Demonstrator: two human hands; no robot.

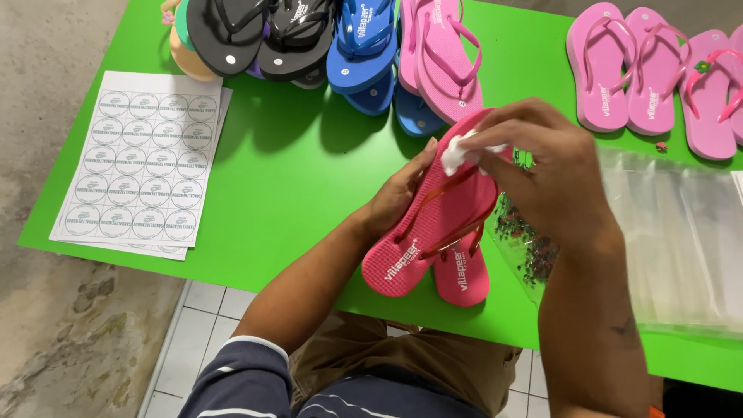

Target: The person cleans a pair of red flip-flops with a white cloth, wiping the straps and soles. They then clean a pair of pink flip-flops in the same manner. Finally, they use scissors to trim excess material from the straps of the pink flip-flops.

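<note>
Gripped by the left hand (398, 193), a deep pink foam flip-flop (433, 224) is being wiped by the right hand (542, 170), which pinches a small white cloth (457, 151); its twin (462, 279) lies beneath, seemingly not wiped yet.

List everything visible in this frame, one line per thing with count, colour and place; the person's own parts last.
Held flip-flop: one, deep pink, centre, in the left hand.
Second flip-flop: one, deep pink, on the table under the held one.
White scrap: one, at the right fingertips; what it is cannot be told.
Sticker sheets: small stack, white with round labels, table left.
Black flip-flops: piled, top left.
Blue flip-flops: piled, top centre.
Light pink flip-flops: several, top right, more beside the blue.
Clear bags: stack, right.
Table: one, green.
Left hand: grips the held flip-flop.
Right hand: pinches the white scrap.
</note>
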